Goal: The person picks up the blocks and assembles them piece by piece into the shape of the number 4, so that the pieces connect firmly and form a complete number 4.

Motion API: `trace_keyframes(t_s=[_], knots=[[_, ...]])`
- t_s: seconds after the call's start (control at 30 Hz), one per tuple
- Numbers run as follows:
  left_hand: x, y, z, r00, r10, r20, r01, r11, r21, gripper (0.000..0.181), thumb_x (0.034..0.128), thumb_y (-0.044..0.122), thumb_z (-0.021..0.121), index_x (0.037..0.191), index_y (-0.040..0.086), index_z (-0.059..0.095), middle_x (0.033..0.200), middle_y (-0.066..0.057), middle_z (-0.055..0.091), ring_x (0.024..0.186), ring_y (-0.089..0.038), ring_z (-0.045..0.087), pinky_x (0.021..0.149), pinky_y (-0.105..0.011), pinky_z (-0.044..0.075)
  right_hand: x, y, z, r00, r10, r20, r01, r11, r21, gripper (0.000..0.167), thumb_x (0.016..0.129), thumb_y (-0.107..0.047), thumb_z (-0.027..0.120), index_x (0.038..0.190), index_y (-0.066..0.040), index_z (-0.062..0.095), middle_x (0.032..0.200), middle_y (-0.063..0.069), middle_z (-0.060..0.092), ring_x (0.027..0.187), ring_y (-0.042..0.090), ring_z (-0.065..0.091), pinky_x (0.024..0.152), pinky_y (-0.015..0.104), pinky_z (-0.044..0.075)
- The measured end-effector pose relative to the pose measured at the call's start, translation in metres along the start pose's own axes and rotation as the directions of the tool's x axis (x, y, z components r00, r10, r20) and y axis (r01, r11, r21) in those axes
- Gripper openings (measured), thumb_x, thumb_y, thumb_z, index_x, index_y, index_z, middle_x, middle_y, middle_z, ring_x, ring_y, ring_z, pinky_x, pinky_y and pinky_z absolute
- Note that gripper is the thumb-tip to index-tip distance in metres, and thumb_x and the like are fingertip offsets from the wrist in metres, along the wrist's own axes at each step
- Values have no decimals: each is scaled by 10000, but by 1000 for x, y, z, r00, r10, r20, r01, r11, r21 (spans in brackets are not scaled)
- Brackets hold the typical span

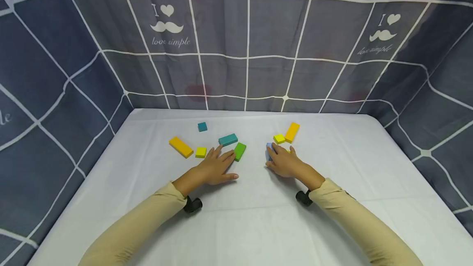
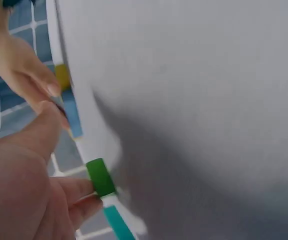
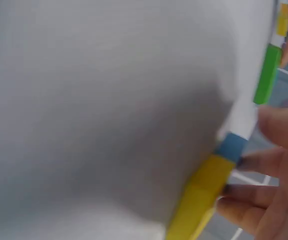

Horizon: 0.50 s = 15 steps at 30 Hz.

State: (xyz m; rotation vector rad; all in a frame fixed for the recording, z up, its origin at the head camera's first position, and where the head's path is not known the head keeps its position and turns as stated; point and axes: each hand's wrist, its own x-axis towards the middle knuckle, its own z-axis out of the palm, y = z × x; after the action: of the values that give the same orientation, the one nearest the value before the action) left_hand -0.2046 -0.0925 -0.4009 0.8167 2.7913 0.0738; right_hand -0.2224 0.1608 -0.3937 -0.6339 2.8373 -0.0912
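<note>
My left hand (image 1: 218, 167) lies low over the white table, fingers extended and thumb apart. Its fingertips touch or nearly touch the green block (image 1: 240, 151), also seen in the left wrist view as a green block (image 2: 100, 177). Just beyond the fingers is a teal block (image 1: 228, 139). On the other side, my right hand (image 1: 284, 162) reaches over a light blue block (image 1: 268, 151), partly covering it. A small yellow block (image 1: 288, 150) is mostly hidden by its fingers. In the right wrist view, fingertips rest beside the blue block (image 3: 231, 146), with the thumb apart.
An orange block (image 1: 181, 147) and a yellow block (image 1: 201, 152) lie left of the left hand. A small blue-teal block (image 1: 202, 127) sits farther back. Beyond the right hand are another yellow block (image 1: 278, 138) and orange block (image 1: 292, 132). Grey checked cloth (image 1: 221, 73) surrounds the table (image 1: 251, 225).
</note>
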Motion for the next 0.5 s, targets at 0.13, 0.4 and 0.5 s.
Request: trace_keyframes(t_s=[0.13,0.4,0.5], knots=[[-23,9,2,998,56,-23,-56,998,29,746,868,586,438,1426,108,306,1487,-59,288,1372,-402,153,1112,-525,124,-7,-8,-1,998,-65,-22,64,997,-37,500,931,-242,499,1377,-46,386,1379,232,353,1297,349,331,1010,662,195],[-61,42,10,988,137,-66,-123,976,179,736,845,626,430,1380,122,397,1406,-57,404,1309,-357,304,1095,-467,217,-12,-13,-1,981,-180,-69,181,984,2,454,898,-173,559,1322,-38,472,1240,239,430,1093,324,472,915,529,374],[-72,56,14,984,167,-62,-148,961,234,751,834,664,397,1364,131,417,1368,-51,432,1305,-333,318,1094,-450,234,-9,-12,1,974,-215,-74,219,975,41,449,894,-165,569,1312,-23,480,1222,235,441,1034,294,529,859,411,446]])
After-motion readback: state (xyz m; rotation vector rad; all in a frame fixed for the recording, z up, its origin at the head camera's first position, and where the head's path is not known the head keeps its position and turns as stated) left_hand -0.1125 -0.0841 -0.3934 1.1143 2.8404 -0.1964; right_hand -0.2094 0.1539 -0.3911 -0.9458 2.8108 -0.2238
